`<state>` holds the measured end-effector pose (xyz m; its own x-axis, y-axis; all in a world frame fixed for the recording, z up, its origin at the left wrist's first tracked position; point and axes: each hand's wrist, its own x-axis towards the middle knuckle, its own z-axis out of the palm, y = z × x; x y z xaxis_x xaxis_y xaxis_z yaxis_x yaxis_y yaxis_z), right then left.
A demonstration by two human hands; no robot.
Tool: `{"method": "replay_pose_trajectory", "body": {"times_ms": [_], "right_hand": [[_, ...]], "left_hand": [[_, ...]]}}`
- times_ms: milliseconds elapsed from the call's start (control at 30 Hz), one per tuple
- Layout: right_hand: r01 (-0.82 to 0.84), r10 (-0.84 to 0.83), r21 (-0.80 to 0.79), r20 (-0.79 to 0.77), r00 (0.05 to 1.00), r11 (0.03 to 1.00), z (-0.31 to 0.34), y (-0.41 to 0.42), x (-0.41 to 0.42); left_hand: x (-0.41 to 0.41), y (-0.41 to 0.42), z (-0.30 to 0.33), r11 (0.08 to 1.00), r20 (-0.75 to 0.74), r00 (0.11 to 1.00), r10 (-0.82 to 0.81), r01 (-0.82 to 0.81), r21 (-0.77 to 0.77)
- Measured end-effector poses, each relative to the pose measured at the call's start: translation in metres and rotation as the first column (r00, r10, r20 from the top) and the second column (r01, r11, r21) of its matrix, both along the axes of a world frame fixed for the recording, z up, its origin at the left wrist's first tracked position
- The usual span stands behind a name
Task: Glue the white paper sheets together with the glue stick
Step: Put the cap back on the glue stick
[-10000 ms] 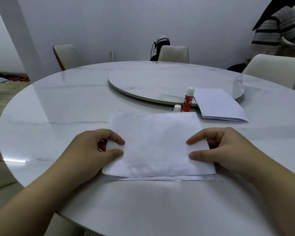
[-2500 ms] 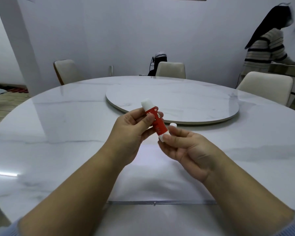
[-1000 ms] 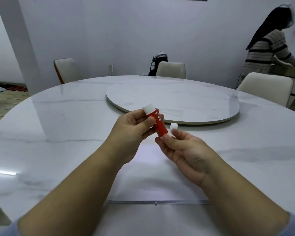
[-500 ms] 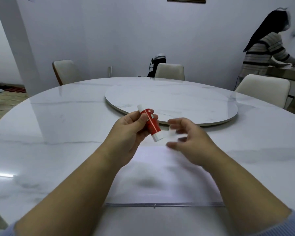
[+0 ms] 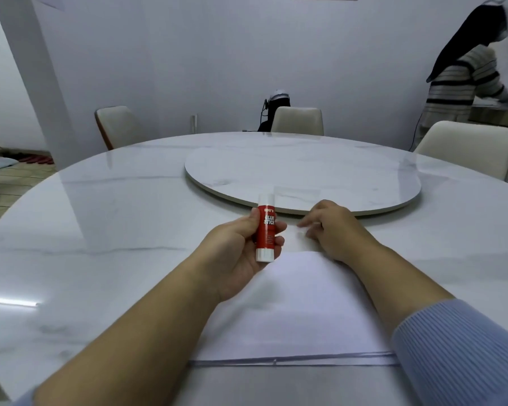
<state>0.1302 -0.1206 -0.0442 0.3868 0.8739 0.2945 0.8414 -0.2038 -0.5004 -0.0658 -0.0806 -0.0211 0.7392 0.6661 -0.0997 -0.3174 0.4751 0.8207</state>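
Observation:
A stack of white paper sheets (image 5: 305, 306) lies flat on the round marble table (image 5: 115, 230) in front of me, its near edges slightly offset. My left hand (image 5: 235, 253) holds the red glue stick (image 5: 266, 230) upright just above the paper's far left corner, white tip up. My right hand (image 5: 333, 230) is down at the paper's far edge, fingers curled and blurred. The small white cap that stood there is hidden by those fingers.
A large marble turntable (image 5: 305, 171) sits at the table's centre just beyond my hands. Cream chairs (image 5: 296, 120) ring the table. A person in a striped sweater (image 5: 464, 83) stands at a counter at the back right.
My right hand let go of the glue stick's base and dropped to the table where the cap stood. My left hand turned the stick upright and lowered it slightly.

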Motion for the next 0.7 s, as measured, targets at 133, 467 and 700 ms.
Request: {"method": "replay_pose_trajectory", "body": {"times_ms": [133,467,700], "right_hand": [[0.153,0.026,0.368,-0.440,0.898,0.917,0.026,-0.011,-0.014],[-0.102,0.420,0.451,-0.696,0.582,0.887,0.060,-0.037,-0.060],[-0.056,0.424,0.446,-0.794,0.436,0.893,0.058,-0.035,-0.063]], "left_hand": [[-0.001,0.000,0.000,0.999,0.010,0.999,-0.053,0.053,-0.003],[0.000,-0.011,-0.001,0.970,-0.016,0.982,-0.186,0.186,0.155],[-0.001,-0.008,-0.001,0.972,0.038,0.981,-0.192,0.184,0.144]]}}
